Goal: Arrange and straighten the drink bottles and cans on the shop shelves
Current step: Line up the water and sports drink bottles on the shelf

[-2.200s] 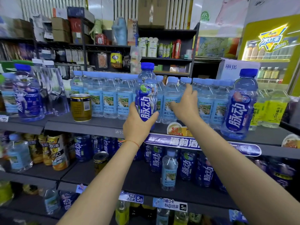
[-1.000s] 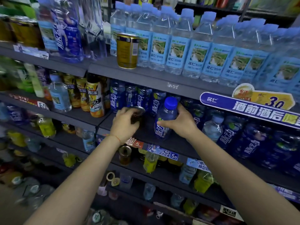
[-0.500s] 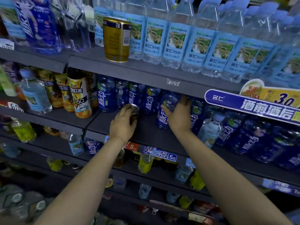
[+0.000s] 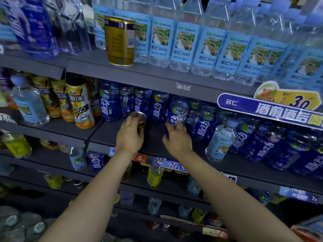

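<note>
Gold can (image 4: pixel 141 120) in left hand (image 4: pixel 129 135)

On the top shelf (image 4: pixel 157 74) a gold can (image 4: pixel 119 41) stands near the front edge, before a row of water bottles (image 4: pixel 185 44) that runs off to the right. Large bottles (image 4: pixel 33 27) stand to the left of the can. On the middle shelf (image 4: pixel 108 131) a row of sports-drink bottles (image 4: pixel 110 102) lines the far side. Left of them stand tea bottles (image 4: pixel 80 105), and further left a lone water bottle (image 4: pixel 29 105). A small can (image 4: pixel 140 119) stands before the sports-drink row, under the left hand (image 4: pixel 130 137). The right hand (image 4: pixel 176 140) lies just right of it, at one sports-drink bottle (image 4: pixel 177 112). Further right, another water bottle (image 4: pixel 220 142) stands before that row. A price sign (image 4: pixel 269 110) hangs on the top shelf's edge at the right.
</note>
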Tool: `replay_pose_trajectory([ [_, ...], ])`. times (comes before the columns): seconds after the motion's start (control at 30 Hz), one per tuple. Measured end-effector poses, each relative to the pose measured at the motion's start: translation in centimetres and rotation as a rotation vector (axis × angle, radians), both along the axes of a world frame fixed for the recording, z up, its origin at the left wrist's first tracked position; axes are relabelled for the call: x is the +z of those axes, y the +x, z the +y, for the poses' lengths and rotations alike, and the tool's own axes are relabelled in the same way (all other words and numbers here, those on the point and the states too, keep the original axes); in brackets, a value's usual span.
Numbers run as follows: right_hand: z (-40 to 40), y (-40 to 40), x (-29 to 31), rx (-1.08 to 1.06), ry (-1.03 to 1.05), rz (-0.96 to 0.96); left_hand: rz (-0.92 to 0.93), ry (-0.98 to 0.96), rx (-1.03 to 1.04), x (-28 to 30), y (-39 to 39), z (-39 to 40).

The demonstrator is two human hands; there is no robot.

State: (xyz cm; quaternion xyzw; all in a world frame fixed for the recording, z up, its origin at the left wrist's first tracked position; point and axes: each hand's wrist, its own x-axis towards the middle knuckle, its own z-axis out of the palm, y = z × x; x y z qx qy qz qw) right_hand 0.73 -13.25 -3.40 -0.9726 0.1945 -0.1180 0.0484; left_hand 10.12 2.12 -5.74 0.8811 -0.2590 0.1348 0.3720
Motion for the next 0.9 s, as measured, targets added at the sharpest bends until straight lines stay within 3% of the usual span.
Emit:
replay_pose_trajectory([
  [0.1,-0.7,-0.1,0.0,-0.031,0.017,-0.075,0.013,0.015,0.012,0.2,-0.1,0.0],
  [0.27,-1.2,0.2,0.3,0.009,0.318,-0.054,0.029,0.101,0.025,1.0,-0.2,-0.1],
  [0.43,-1.1,0.6,0.1,0.024,0.314,-0.093,0.02,0.135,0.0,2.2,1.3,0.3],
  [0.7,3.5,4.3,0.2,0.251,0.394,-0.033,0.007,-0.022,0.003,0.9,2.7,4.4],
  [0.83,5.4,5.3,0.1,0.334,0.372,-0.16,0.054,-0.154,-0.002,0.4,2.8,5.9],
  [0.9,5.5,5.9,0.0,0.317,0.382,-0.246,0.193,-0.294,-0.008,0.0,3.0,6.5],
])
